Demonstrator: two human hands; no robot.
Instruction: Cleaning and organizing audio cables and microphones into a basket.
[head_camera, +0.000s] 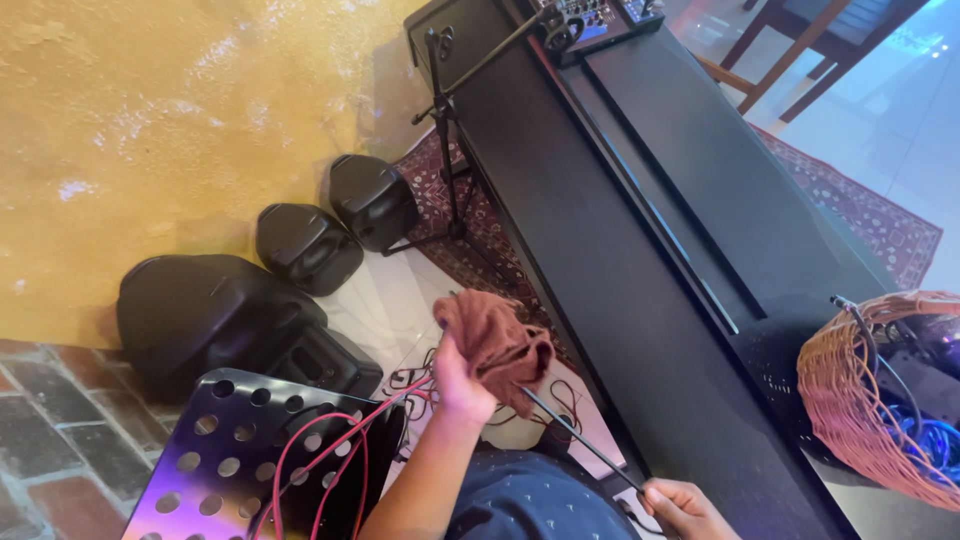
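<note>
Near the black piano (640, 250), the left hand (460, 385) is clenched round a bunched brown cloth (497, 345) wrapped over a thin black rod (580, 440), while the right hand (685, 510) grips the rod's near end, apparently steadying it for wiping.

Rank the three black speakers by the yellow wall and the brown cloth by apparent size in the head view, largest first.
1. Large black speaker, nearest the camera, which may exaggerate it.
2. and 3. The middle speaker and far speaker look alike; no ranking.
4. Brown cloth, bunched in the left hand.
</note>
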